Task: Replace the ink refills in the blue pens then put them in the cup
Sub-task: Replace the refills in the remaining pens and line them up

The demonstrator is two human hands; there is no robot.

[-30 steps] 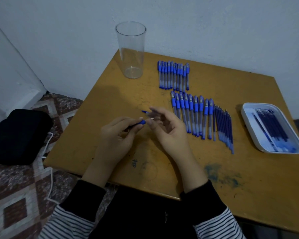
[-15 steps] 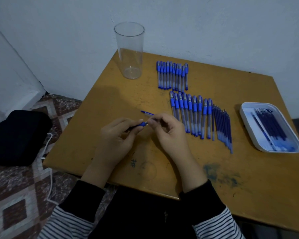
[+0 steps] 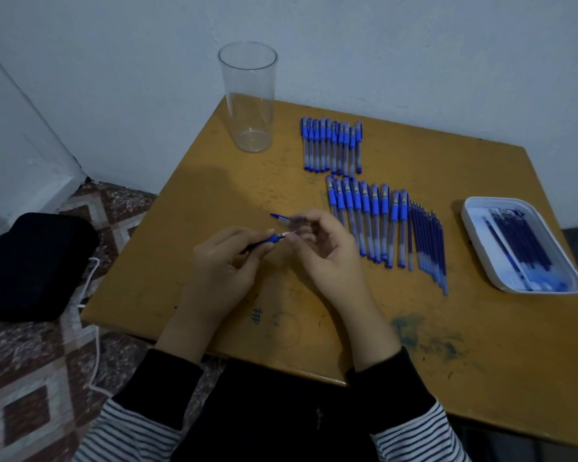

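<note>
Hands (image 3: 224,265) (image 3: 324,255) pinching slim plastic pen (image 3: 274,238), clear cylindrical cup (image 3: 247,95)

Black-and-white striped sleeves (image 3: 124,431) end in plain black cuffs (image 3: 391,385).

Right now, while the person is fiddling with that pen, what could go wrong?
The tip of the pen in the left hand sits bare beside the right hand, so ink might smear; the table already shows blue stains. The small blue piece lying loose nearby could get knocked away. The tall empty cup stands near the table's corner and might tip.
</note>
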